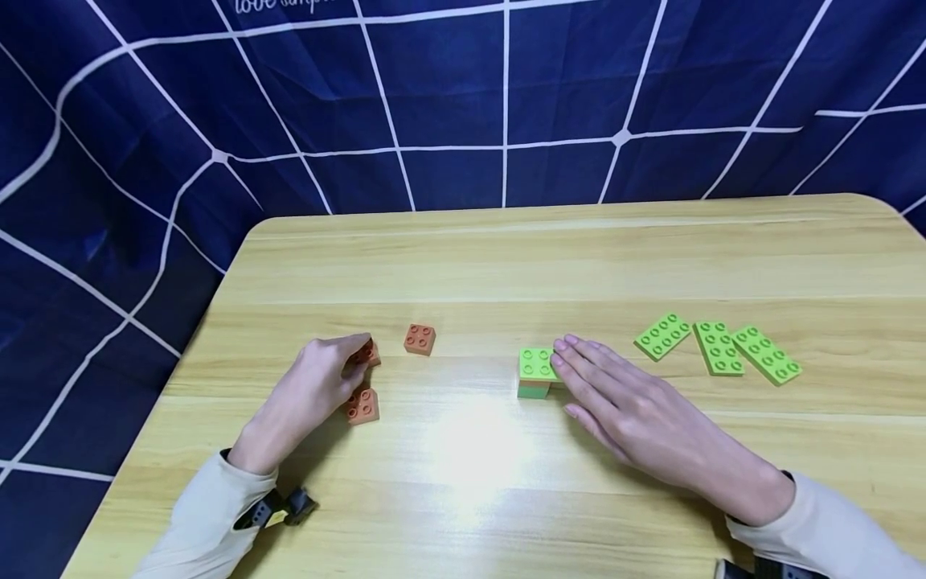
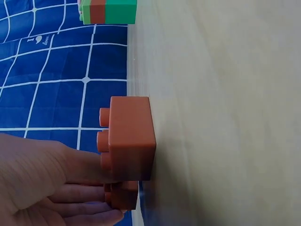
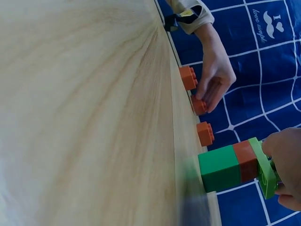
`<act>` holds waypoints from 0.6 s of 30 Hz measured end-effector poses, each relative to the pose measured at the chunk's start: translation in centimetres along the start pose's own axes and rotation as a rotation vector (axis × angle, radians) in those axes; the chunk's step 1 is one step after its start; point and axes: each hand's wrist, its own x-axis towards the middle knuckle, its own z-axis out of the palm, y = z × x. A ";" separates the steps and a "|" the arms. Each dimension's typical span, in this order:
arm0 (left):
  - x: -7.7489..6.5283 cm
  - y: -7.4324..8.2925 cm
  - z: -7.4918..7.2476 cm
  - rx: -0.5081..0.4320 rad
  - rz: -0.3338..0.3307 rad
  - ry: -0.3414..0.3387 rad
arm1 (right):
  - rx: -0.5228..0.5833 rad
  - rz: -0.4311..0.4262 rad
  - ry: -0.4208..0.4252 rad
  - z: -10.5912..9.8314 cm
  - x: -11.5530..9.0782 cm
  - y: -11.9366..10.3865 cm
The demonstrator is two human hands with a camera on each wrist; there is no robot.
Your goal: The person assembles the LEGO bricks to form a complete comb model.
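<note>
My left hand (image 1: 309,392) reaches over the left of the table, thumb and fingers pinching a reddish-orange two-by-two toy brick (image 3: 198,105). A second orange brick (image 1: 363,407) sits on the table just nearer, below the thumb. Right of centre stands a small stack: a green block (image 3: 219,168) at the bottom, an orange brick (image 3: 245,161) on it and a light green plate (image 1: 536,363) on top. The right hand (image 1: 640,410) lies with its fingers straight over the plate's right part, touching it and hiding that end.
Another orange brick (image 1: 419,338) sits between the left hand and the stack. Three light green plates lie at the right: one tilted (image 1: 662,336), a middle one (image 1: 719,348) and an outer one (image 1: 767,355). A blue cloth with white lines (image 1: 448,96) hangs behind the wooden table (image 1: 463,265).
</note>
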 end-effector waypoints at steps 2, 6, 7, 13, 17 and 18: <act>0.0 0.3 -0.1 -0.002 0.009 0.008 | 0.004 0.000 -0.003 0.0 0.0 0.0; 0.2 1.1 -0.4 0.002 0.058 0.034 | 0.014 -0.004 0.005 0.1 0.0 0.1; 0.2 1.3 -0.4 0.000 0.076 0.044 | 0.015 -0.005 0.008 0.1 0.0 0.1; 0.5 2.8 -0.5 -0.021 0.146 0.066 | 0.032 0.002 0.004 0.1 0.0 0.3; 0.6 3.6 -0.4 -0.021 0.177 0.073 | 0.067 0.026 -0.005 0.0 -0.1 0.3; 0.6 3.7 -0.4 -0.021 0.187 0.073 | 0.075 0.031 -0.007 0.0 -0.1 0.3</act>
